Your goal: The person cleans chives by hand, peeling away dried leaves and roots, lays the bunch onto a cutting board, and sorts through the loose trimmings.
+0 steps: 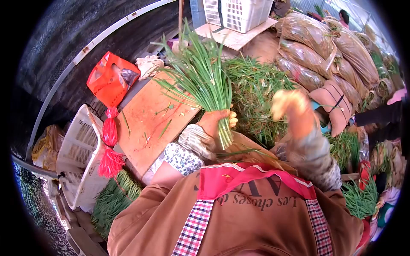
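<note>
A fanned bunch of long green chives (209,77) stands upright in my left hand (213,123), whose gloved fingers wrap round its lower stalks. The leaf tips spread up and to the left over a wooden board (149,119), while the cut ends stick out below the fist. My right hand (294,109), gloved too, is raised off to the right and smeared by motion, so its fingers do not show clearly. Beneath and between both hands lies a heap of loose green leaves and trimmings (256,89).
Left of the board are an orange-red bag (112,79), a bundle of red ties (110,158), a white crate (81,149) and more chives (113,205). Stuffed plastic sacks (311,47) are piled at back right. Another white crate (235,15) stands at the back. A person's dark sleeve (380,117) shows at right.
</note>
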Motion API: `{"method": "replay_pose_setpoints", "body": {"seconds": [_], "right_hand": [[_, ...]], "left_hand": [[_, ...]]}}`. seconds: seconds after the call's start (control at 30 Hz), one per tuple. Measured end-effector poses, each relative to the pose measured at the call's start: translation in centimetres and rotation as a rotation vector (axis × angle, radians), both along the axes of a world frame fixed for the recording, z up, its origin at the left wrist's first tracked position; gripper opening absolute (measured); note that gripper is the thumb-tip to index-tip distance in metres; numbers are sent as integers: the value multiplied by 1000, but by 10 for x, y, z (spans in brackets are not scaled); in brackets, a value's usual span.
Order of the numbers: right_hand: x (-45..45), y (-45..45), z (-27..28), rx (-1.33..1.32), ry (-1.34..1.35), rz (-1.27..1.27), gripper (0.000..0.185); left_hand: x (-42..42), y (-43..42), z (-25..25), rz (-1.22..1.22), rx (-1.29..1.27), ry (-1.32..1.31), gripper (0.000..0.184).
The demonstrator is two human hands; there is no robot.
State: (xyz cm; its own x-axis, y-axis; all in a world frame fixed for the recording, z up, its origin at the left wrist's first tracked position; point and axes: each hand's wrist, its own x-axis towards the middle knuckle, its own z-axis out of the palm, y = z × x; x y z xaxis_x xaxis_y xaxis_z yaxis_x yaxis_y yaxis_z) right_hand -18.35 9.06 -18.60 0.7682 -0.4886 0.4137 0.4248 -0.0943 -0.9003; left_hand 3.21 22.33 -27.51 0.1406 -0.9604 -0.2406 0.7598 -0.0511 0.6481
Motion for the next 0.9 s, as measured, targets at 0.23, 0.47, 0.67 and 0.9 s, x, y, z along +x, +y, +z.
{"method": "replay_pose_setpoints", "body": {"seconds": [0.23,0.47,0.67,0.9], "right_hand": [[62,8,48,-1092,325,-702,65],[64,-13,29,-1005,703,-518,18],[7,-87,32,-1280,1013,-1019,27],[47,-32,46,-1249,543,-878,51]], "left_hand": [[-19,9,7,27,89,-215,28],[-21,19,5,28,151,-287,27],[-14,21,17,126,184,-423,21],[-19,20,22,228,236,-572,15]]}}
